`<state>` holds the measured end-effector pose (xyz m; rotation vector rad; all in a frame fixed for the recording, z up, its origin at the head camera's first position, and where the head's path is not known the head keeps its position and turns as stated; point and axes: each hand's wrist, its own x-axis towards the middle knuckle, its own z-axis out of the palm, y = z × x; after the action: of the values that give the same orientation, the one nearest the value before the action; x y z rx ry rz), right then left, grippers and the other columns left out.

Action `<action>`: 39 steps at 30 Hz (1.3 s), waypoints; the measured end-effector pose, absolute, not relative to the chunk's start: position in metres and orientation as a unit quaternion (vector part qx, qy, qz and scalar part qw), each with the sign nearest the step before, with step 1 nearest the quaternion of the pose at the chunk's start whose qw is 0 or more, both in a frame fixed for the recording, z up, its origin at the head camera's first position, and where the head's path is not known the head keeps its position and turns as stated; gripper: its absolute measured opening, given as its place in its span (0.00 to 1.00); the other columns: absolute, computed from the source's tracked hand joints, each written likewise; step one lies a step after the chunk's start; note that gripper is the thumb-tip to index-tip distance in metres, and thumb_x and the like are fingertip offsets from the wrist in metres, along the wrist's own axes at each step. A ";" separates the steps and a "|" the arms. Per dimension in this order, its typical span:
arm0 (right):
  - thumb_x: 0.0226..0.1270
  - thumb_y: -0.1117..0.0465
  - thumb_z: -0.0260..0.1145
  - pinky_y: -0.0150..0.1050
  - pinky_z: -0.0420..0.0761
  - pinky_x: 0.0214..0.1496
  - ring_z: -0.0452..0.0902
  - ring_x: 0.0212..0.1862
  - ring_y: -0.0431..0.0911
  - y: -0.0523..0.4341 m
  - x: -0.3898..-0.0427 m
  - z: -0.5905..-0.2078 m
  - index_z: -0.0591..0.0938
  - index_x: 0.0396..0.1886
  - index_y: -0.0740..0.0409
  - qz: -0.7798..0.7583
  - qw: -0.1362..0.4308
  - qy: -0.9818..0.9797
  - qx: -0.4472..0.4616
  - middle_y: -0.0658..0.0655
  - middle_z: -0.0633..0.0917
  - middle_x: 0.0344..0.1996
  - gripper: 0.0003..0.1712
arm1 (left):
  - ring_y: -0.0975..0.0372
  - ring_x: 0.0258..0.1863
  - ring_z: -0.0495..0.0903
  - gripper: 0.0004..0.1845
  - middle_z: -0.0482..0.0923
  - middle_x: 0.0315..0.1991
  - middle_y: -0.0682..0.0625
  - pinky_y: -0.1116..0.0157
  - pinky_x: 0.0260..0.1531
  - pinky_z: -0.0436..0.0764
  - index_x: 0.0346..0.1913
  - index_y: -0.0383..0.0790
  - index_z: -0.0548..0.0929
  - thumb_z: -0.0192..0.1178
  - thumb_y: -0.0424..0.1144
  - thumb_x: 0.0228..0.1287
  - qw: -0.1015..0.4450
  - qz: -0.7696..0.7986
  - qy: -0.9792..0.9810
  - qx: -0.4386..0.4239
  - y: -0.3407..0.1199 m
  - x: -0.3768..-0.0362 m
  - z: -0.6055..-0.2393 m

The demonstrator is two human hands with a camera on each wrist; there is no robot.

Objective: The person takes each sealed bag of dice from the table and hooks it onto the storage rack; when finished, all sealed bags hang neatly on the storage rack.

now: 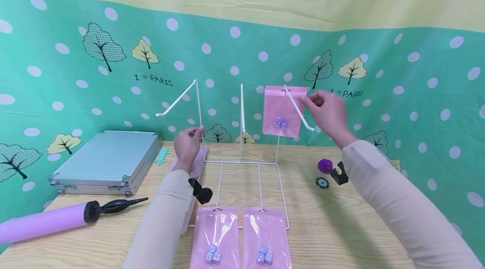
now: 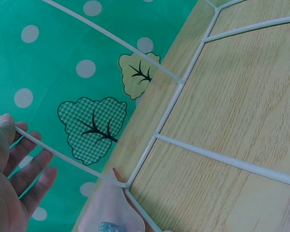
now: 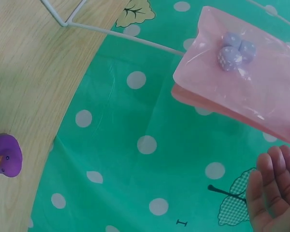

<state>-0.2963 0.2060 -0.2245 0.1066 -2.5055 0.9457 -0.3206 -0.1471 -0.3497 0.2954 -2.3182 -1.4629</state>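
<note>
A white wire display rack [image 1: 231,162] with several forward-pointing hooks stands on the table. My left hand [image 1: 187,147] pinches its left upright rod between thumb and finger; the other fingers are loosely spread in the left wrist view. At the rack's right hook, a pink zip bag [image 1: 273,107] with lilac dice [image 3: 230,58] hangs at the rod's rear end. My right hand [image 1: 327,111] pinches this bag's upper right edge. In the right wrist view a second pink layer shows behind the bag's front.
Two pink bags of dice [image 1: 227,231] lie at the table's front. Another pink bag [image 1: 198,163] is partly hidden by my left arm. Leftward are a silver case [image 1: 110,155] and a purple hand pump [image 1: 49,220]. A purple rubber duck [image 1: 324,165] and a poker chip [image 1: 322,182] sit right.
</note>
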 end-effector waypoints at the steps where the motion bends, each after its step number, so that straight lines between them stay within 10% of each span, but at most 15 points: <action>1: 0.72 0.37 0.63 0.42 0.77 0.42 0.76 0.40 0.51 0.208 -0.295 -0.225 0.83 0.48 0.61 0.350 0.224 -0.909 0.043 0.60 0.84 0.39 0.30 | 0.47 0.47 0.87 0.19 0.86 0.50 0.38 0.52 0.52 0.81 0.55 0.37 0.87 0.56 0.48 0.78 0.191 -0.521 -0.825 0.105 -0.147 -0.320 -0.350; 39: 0.69 0.57 0.71 0.38 0.83 0.51 0.81 0.49 0.48 0.206 -0.199 -0.314 0.83 0.57 0.65 0.456 -0.043 -0.862 0.217 0.58 0.86 0.48 0.22 | 0.48 0.49 0.86 0.20 0.85 0.53 0.39 0.52 0.52 0.81 0.56 0.38 0.86 0.55 0.50 0.79 0.176 -0.516 -0.831 0.110 -0.146 -0.318 -0.347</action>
<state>-0.1988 0.2064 -0.3140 0.7013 -2.7862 1.4720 -0.3182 -0.1460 -0.3469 0.3105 -2.3536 -1.4604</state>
